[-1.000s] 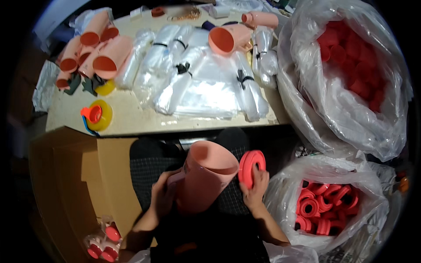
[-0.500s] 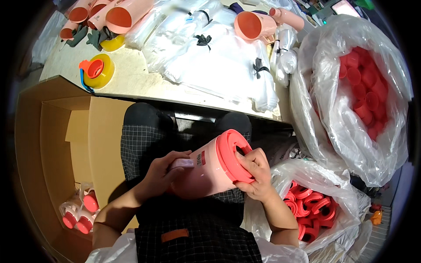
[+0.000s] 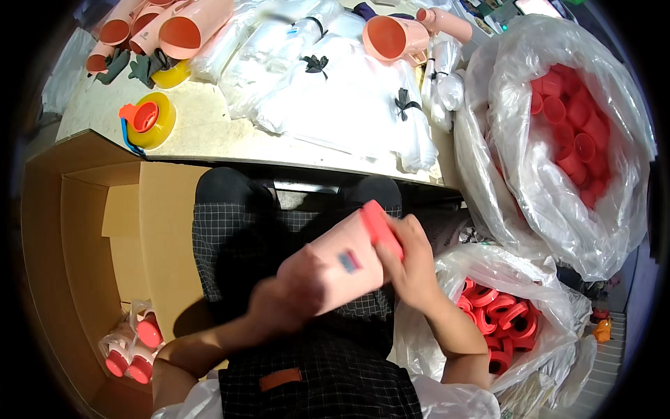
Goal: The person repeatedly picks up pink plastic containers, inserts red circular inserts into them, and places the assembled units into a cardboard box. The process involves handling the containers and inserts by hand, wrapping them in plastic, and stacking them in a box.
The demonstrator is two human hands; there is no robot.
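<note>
A pink jug point(image 3: 349, 269) with a red screw-type lid point(image 3: 380, 227) lies tilted above my lap, its lid end up and to the right. My right hand point(image 3: 413, 262) is closed round the lid, with the thumb along its near side. Against the jug's lower left end is my left hand point(image 3: 283, 300), smeared by motion, so its fingers cannot be made out. A small coloured label shows on the jug's side. The jug's handle is not visible.
An open cardboard box point(image 3: 125, 230) at left holds several bagged pink bottles point(image 3: 132, 349). A bag of red lids point(image 3: 499, 314) stands at right, below a larger bag of red cups point(image 3: 576, 133). Plastic bags point(image 3: 328, 105), pink jugs point(image 3: 192, 31) and a yellow tape roll point(image 3: 159, 122) lie on the table.
The jug has turned about its length, so the handle has gone from sight and the label has shifted. My left hand has moved down. My right hand stays at the lid.
</note>
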